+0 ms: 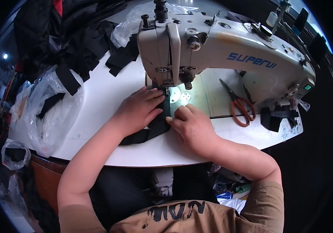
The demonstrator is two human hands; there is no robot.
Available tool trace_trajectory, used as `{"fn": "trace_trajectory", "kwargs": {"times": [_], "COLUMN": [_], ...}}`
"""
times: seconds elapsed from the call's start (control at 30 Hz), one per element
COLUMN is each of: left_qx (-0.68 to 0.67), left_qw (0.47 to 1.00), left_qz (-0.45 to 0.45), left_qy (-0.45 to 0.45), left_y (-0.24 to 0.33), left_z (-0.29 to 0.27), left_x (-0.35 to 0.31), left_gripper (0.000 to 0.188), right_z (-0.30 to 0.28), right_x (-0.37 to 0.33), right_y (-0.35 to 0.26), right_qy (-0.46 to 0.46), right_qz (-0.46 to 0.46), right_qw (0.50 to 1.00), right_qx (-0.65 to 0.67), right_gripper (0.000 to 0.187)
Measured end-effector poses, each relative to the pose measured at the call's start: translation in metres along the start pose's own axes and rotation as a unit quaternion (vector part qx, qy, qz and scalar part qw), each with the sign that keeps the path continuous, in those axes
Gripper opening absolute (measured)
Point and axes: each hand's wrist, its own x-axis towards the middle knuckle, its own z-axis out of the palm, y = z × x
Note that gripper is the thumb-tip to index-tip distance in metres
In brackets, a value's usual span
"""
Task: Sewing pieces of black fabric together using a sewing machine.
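A strip of black fabric (159,121) lies on the white table under the needle area of a sewing machine (213,50). Flat on the fabric's left part rests my left hand (140,110), its fingers stretched toward the presser foot (168,91). My right hand (193,126) is closed, thumb and forefinger pinching the fabric's right edge just in front of the foot. A lamp lights the round metal plate (174,94) beside the needle. The fabric's far end is partly hidden by my left hand and the machine head.
Orange-handled scissors (241,110) lie under the machine arm. Black fabric pieces (121,58) pile up at the back left, near a clear plastic bag (53,116) with black pieces inside. Black scraps (272,118) sit at the table's right end. The table's curved front edge (135,166) is close to me.
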Motion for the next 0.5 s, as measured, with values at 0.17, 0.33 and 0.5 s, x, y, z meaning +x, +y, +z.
{"fn": "trace_trajectory", "kwargs": {"times": [0.17, 0.33, 0.5], "left_qx": [0.010, 0.013, -0.002], "left_qw": [1.000, 1.000, 1.000], "left_qz": [0.007, 0.004, 0.006], "left_qy": [-0.001, 0.001, -0.001], "left_y": [-0.0031, -0.0057, -0.0084], "left_z": [0.0029, 0.0045, 0.0060], "left_x": [0.0009, 0.0025, 0.0063], "left_gripper": [0.039, 0.040, 0.043], "right_z": [-0.0036, -0.0048, -0.0041], "right_x": [0.0016, 0.0042, 0.0050], "right_y": [-0.0015, -0.0011, -0.0003], "right_qy": [-0.015, -0.006, -0.005], "right_qz": [0.013, 0.020, 0.024], "right_qw": [1.000, 1.000, 1.000], "right_qx": [-0.010, -0.015, -0.007], "right_gripper": [0.025, 0.032, 0.032]}}
